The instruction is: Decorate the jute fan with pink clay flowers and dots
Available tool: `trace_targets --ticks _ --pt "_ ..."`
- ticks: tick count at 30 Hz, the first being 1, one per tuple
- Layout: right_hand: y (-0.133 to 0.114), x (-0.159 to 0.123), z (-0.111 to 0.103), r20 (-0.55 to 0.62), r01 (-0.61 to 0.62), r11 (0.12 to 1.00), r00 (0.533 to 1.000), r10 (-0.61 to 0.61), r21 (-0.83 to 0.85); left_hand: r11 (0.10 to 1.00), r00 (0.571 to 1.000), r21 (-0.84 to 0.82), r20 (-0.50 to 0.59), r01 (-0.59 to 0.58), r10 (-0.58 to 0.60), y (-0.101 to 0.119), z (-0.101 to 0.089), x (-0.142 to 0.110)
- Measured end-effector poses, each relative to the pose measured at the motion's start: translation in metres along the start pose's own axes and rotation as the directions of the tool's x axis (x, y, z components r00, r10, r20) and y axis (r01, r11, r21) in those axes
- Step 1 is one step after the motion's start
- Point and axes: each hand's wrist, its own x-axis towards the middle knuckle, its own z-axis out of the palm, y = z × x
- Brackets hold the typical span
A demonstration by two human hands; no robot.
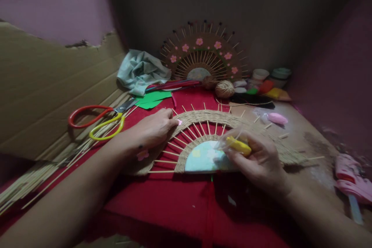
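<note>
A half-round woven fan of straw bands and thin sticks lies flat in front of me, with a light blue half-disc at its centre. My left hand is closed, its fingertips on a small pink clay piece at the upper left of the outer band. Near my left wrist a pink flower sits on the same band. Just above the half-disc's right side, my right hand grips a lump of yellow clay in clear plastic wrap.
Red-and-yellow scissors and thin sticks lie at left, beside green sheets. Behind stand a finished flowered fan, a crumpled cloth and a twine ball. Pink clay and a pink glue gun are at right.
</note>
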Motion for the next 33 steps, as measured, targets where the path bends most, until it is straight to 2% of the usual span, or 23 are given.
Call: trace_targets --ticks 2,6,9,14,19,26,33 --pt "0.0 0.0 0.0 -0.005 0.003 1.0 1.0 -0.003 0.001 1.0 0.999 -0.014 0.026 0.021 -0.021 0.001 -0.003 0.001" --pt "0.0 0.0 0.0 0.005 0.006 1.0 1.0 -0.006 -0.002 0.975 0.987 0.155 0.015 -0.161 0.161 -0.001 -0.013 0.002" --pt "0.0 -0.001 0.0 0.014 0.014 1.0 1.0 -0.014 0.003 0.966 0.991 0.217 0.034 -0.137 0.133 -0.003 -0.016 0.003" --pt "-0.001 -0.001 0.0 0.019 0.02 1.0 1.0 -0.02 0.009 0.961 0.977 0.188 0.102 -0.205 0.188 0.006 -0.016 0.0" --pt "-0.001 -0.001 -0.001 0.025 0.013 1.0 1.0 -0.013 0.003 0.963 0.979 0.191 0.108 -0.191 0.172 0.01 -0.015 -0.002" --pt "0.002 -0.002 0.0 0.019 0.012 1.0 1.0 -0.012 0.025 0.959 0.974 0.223 0.182 -0.172 0.132 0.005 -0.01 0.0" --pt "0.001 -0.003 -0.001 0.029 0.01 1.0 1.0 -0.011 0.018 0.967 0.988 0.222 0.123 -0.123 0.097 0.001 -0.012 0.003"
